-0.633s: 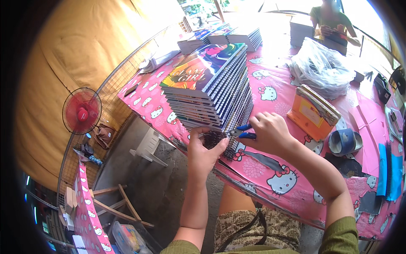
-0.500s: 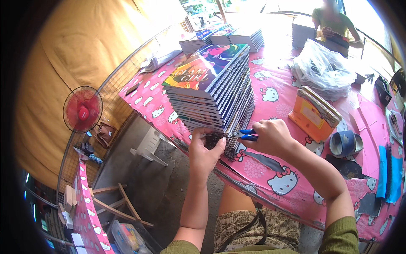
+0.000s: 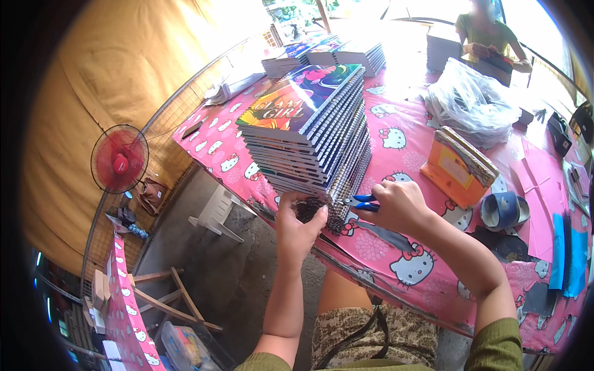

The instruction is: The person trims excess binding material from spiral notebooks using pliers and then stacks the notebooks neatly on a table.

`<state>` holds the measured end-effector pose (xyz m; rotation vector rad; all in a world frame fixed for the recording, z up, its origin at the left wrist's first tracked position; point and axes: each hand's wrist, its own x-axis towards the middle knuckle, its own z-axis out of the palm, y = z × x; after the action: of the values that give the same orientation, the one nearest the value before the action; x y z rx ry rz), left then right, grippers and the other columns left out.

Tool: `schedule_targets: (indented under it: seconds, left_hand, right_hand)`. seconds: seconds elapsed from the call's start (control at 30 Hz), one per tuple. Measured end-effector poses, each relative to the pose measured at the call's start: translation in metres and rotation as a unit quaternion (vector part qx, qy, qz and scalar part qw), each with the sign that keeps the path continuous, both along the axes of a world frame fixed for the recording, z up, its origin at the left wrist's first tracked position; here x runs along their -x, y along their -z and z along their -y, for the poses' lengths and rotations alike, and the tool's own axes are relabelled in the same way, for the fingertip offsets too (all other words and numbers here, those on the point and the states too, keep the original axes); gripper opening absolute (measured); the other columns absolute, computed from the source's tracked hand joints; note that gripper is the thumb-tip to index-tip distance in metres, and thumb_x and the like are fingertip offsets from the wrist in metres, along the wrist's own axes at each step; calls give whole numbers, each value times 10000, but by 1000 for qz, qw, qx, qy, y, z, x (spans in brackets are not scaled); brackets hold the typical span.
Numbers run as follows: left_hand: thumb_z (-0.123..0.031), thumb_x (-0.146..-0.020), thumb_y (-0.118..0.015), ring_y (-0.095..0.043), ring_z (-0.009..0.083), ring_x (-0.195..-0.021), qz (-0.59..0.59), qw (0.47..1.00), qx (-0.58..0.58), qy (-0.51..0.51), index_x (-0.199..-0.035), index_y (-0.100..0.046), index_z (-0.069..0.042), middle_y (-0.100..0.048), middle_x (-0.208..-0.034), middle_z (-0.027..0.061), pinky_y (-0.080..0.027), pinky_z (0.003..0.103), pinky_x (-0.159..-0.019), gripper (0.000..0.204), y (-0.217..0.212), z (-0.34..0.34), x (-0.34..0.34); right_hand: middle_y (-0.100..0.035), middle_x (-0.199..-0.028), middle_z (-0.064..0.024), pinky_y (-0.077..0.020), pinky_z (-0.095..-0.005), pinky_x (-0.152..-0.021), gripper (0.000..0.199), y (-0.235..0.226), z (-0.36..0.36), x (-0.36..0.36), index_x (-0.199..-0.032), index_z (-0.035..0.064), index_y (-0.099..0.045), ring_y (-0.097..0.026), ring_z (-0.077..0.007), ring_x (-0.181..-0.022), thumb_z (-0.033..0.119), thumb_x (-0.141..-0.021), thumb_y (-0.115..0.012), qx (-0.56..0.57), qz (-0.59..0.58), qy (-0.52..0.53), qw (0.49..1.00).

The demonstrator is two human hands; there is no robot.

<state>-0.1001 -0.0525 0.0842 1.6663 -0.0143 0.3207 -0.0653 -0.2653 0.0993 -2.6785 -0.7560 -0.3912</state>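
A tall stack of spiral notebooks (image 3: 309, 133) with colourful covers stands near the table's front edge, its coiled wire spines facing right and toward me. At the lower near end of the stack, my left hand (image 3: 298, 224) is closed around the dark wire coils (image 3: 309, 209), thumb and fingers on either side. My right hand (image 3: 399, 204) grips blue-handled pliers (image 3: 364, 202), their metal jaws pointing left at the coils beside my left thumb. Whether the jaws touch a wire is too small to tell.
The pink patterned tablecloth (image 3: 371, 247) also bears a clear plastic bag (image 3: 473, 105), an orange box (image 3: 455, 176), a blue tape roll (image 3: 500, 209) and more notebooks (image 3: 359, 55) behind. Across the table a person (image 3: 489, 37) handles something dark. A red fan (image 3: 120, 159) stands left.
The pliers and my right hand have shifted slightly right and down. My left hand stays at the coils. The person across the table has moved their hands a little.
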Motion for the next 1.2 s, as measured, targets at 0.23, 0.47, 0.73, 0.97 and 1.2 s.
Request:
schedule_targets:
  seconds: [0.23,0.47,0.73,0.97,1.2]
  left_hand:
    - [-76,-784,-740,-589,83,-690,-39,999,27,15,-1074,-465,10,-628,-904,94,-481,206,-503,409,-5,12,8]
    - [-56,-742,-767,-567,80,-619,-19,1000,22,-4,-1075,-493,5,-629,-815,65,-452,198,-483,436,17,-3,0]
    - [-28,-745,-752,-579,87,-719,106,990,-92,6,-1062,-515,6,-614,-945,65,-473,204,-509,397,30,4,-3]
    - [-65,-761,-748,-583,140,-884,-38,999,31,-4,-1055,-522,10,-610,-969,78,-477,288,-821,378,20,2,7]
    - [-41,-759,-734,-577,98,-748,24,998,-52,9,-1080,-522,-7,-612,-931,54,-473,232,-615,386,34,3,3]
  right_hand:
    - [-632,-718,-113,-517,-372,-596,506,17,3,-8,-749,28,-635,-646,-265,-627,533,-750,-661,-15,177,-32,984]
    - [-631,-725,-114,-507,-369,-614,497,7,-2,8,-717,48,-638,-645,-258,-668,544,-742,-670,16,-25,8,1000]
    - [-632,-737,-109,-493,-373,-662,500,21,-3,0,-729,27,-626,-632,-252,-722,524,-743,-674,-7,125,-19,992]
    - [-605,-679,-93,-495,-372,-546,506,8,-4,9,-711,28,-619,-623,-254,-597,529,-725,-695,30,-78,28,996]
    - [-637,-737,-133,-516,-393,-722,500,30,3,-2,-738,25,-624,-649,-283,-685,522,-749,-673,-10,203,-34,979]
